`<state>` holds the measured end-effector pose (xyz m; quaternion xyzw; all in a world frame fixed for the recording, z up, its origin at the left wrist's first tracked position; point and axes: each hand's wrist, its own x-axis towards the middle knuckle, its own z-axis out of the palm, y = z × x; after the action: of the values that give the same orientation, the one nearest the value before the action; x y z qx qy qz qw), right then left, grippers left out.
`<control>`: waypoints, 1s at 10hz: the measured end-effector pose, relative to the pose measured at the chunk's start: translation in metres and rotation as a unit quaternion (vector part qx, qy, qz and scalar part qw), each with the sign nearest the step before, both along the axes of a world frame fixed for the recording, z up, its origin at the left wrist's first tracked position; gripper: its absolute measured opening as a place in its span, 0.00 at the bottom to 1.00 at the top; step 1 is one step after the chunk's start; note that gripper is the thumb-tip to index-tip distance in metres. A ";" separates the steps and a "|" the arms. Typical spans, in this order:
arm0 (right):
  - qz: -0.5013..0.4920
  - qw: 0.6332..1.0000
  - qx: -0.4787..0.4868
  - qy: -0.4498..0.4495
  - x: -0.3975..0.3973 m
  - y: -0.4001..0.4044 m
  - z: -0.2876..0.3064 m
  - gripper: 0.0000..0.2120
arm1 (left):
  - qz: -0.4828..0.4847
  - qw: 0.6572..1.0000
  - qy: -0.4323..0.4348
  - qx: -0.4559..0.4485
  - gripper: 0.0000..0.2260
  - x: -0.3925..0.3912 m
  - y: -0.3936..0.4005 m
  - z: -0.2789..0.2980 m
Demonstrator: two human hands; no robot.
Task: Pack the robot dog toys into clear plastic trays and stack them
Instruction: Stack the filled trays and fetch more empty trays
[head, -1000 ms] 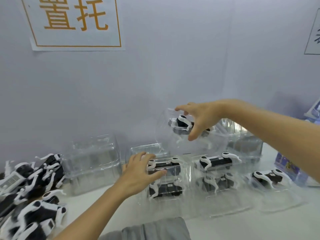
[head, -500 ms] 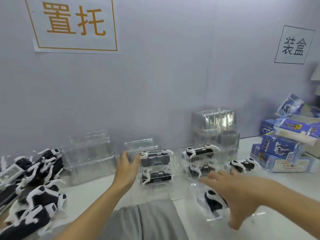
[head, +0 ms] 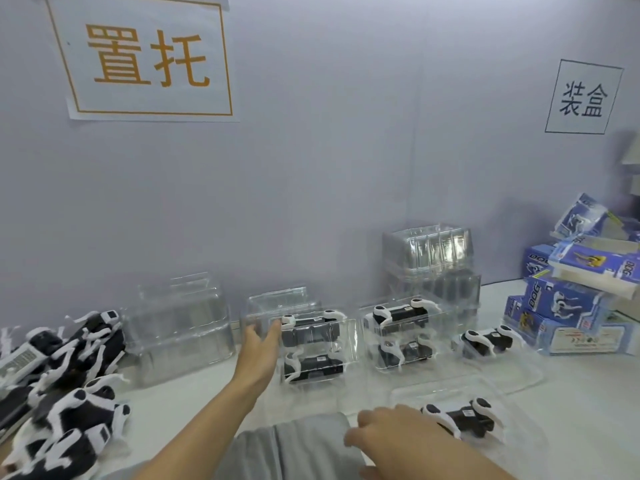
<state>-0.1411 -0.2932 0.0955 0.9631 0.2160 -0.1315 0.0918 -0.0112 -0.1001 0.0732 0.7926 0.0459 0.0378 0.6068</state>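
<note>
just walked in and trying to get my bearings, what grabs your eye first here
The big orange-lettered sign on the wall at upper left stands out most. Below it, black-and-white toy dogs are heaped at the table's left edge. In the middle, the left hand touches a stack of clear trays holding dogs, with blue boxes piled at right.

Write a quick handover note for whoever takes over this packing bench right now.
Left hand: open, fingers against the left two-high stack of packed trays.
Right hand: open, beside the packed tray nearest you, not gripping it.
Done: a second two-high stack and a single packed tray at right.
Left: stack the loose packed trays; pack the loose dogs at far left using the empty trays.
</note>
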 end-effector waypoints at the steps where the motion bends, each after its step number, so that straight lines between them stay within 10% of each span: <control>1: -0.029 0.997 -0.069 0.025 0.015 -0.007 -0.017 0.16 | 0.006 0.999 0.031 -0.017 0.26 0.002 0.000 -0.003; 6: -0.139 0.989 -0.012 -0.057 0.031 -0.077 -0.038 0.17 | -0.006 0.991 0.106 -0.075 0.30 0.003 0.003 -0.008; 10: -0.079 0.930 0.269 -0.236 0.065 0.025 0.002 0.13 | -0.040 0.992 0.096 -0.069 0.32 0.007 0.011 -0.014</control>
<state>-0.0760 -0.2685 0.0973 0.9690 0.1383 0.1555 -0.1335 -0.0040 -0.0892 0.0596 0.7501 0.0748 -0.0664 0.6537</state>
